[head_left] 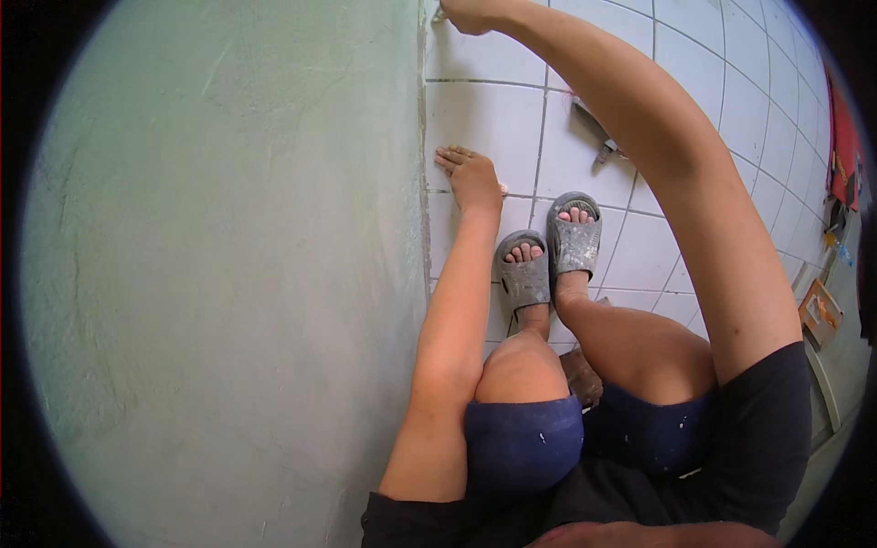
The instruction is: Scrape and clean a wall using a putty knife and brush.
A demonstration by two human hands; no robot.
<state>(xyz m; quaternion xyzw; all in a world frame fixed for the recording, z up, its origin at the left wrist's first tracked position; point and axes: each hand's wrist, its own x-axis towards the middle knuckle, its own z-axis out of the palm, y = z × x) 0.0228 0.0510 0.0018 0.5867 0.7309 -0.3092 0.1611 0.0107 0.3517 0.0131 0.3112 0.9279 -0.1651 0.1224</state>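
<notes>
My left hand [470, 180] rests on the white tiles [493, 110], fingers extended, beside the joint where the floor meets the grey-green plastered surface [219, 256]. My right hand [461, 14] reaches to that joint at the top edge of the view, fingers curled around something small that I cannot make out. A dark metal hand tool [589, 123] lies on the tiles, partly hidden behind my right forearm.
My two feet in dusty grey slides [575, 245] are on the tiles between my arms. At the right rim are red objects [840, 137], a small blue item [840, 251], an orange and cream board [820, 312] and a pale curved strip [822, 388].
</notes>
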